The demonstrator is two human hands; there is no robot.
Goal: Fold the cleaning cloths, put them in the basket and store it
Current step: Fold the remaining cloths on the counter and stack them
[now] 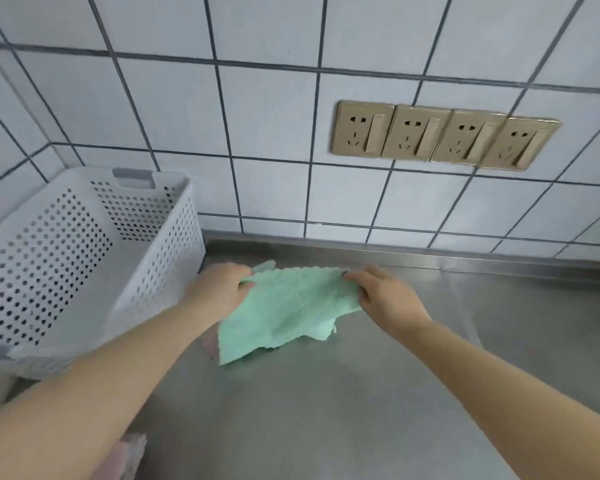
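My left hand (219, 292) and right hand (385, 296) each pinch a top corner of the mint-green fluffy cleaning cloth (288, 313) (white perforated plastic basket (84, 258) just left).

basket (84, 258) crowds just left of left hand (219, 289); tiled wall (274, 188) beyond both hands; steel counter (499, 323) open right of right hand (385, 299).

Green cleaning cloth (291, 306): mint-coloured, textured pile, scalloped edge. Held by its upper corners, stretched between them; the lower part hangs crumpled and reaches the steel bench (361, 410) near the far wall.

Pink cloth (130, 452): only a small portion visible at the near left edge, on the bench.

Basket (84, 258): white plastic, perforated walls, grey handle inserts. Stands upright at the far left, just left of the green cloth, with no cloth visible inside.
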